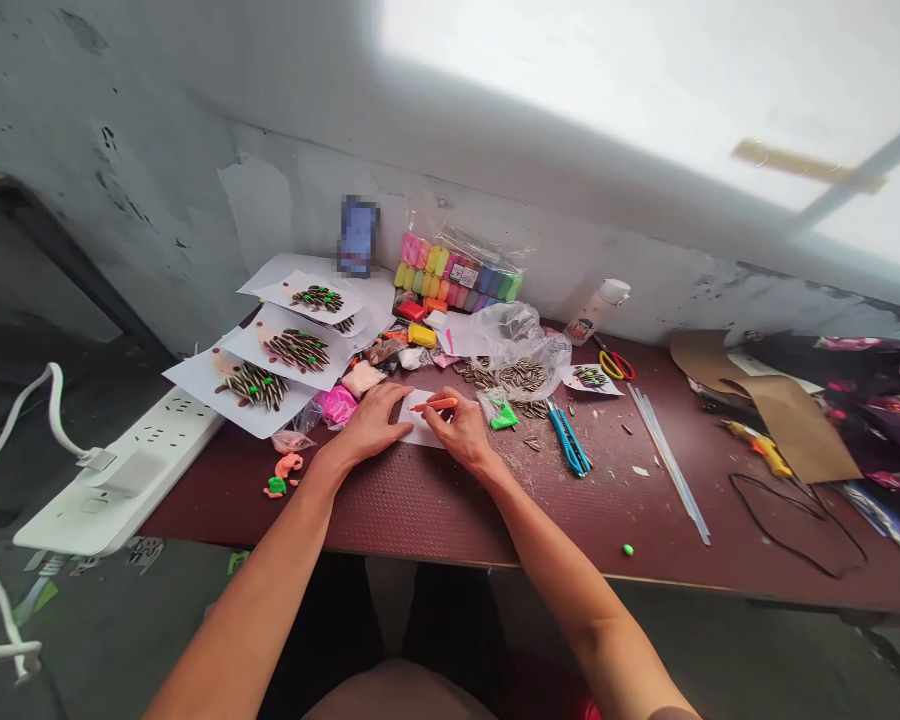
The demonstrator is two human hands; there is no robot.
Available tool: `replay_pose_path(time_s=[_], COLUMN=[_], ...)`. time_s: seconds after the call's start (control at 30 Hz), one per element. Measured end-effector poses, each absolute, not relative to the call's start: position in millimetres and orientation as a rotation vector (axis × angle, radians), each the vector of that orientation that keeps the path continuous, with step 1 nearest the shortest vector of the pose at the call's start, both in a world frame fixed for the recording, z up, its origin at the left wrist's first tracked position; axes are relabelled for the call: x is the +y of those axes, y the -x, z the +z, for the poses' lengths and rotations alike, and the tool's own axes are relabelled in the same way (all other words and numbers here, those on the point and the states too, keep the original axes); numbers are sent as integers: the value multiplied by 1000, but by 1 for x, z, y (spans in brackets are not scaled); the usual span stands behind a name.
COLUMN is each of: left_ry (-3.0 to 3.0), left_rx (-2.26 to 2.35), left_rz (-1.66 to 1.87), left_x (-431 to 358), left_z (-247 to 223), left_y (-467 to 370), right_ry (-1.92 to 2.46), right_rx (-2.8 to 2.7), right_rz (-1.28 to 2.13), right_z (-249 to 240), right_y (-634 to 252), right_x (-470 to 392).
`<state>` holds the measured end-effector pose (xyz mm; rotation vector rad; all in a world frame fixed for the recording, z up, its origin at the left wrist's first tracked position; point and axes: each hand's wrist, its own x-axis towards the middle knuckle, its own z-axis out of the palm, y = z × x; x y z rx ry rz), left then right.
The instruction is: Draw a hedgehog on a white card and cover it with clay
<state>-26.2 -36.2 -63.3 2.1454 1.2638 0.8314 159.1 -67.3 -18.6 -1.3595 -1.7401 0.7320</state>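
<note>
A small white card [418, 432] lies on the dark red table between my hands. My right hand [461, 432] is closed around an orange pen [436, 404], its tip at the card; whether it is a pen or a pencil is hard to tell. With fingers stretched out, my left hand [373, 420] rests at the card's left edge, holding nothing. Close to that hand are a bright pink clay packet [337, 407] and a pale pink clay lump [363, 377]. A bright green clay packet [503, 414] lies right of my right hand.
Hedgehog pictures [294, 350] covered with striped seeds lie at left beside a white power strip [131, 470]. Loose seeds [514, 376], a blue cutter [568, 440], scissors [615, 362], glue sticks [669, 465] and a yellow glue gun [761, 449] spread rightward. A bottle [597, 312] stands behind.
</note>
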Motion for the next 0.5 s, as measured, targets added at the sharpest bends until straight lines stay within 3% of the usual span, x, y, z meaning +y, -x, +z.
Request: replay_pose_path(time_s=[0.5], left_ry=[-2147], left_rx=[1270], left_rz=[824], left_x=[-35], left_z=[-66], left_y=[26], right_ry=[1317], right_rx=[-1730], right_rz=[794], right_z=[-22], right_y=[-155], right_x=[-67])
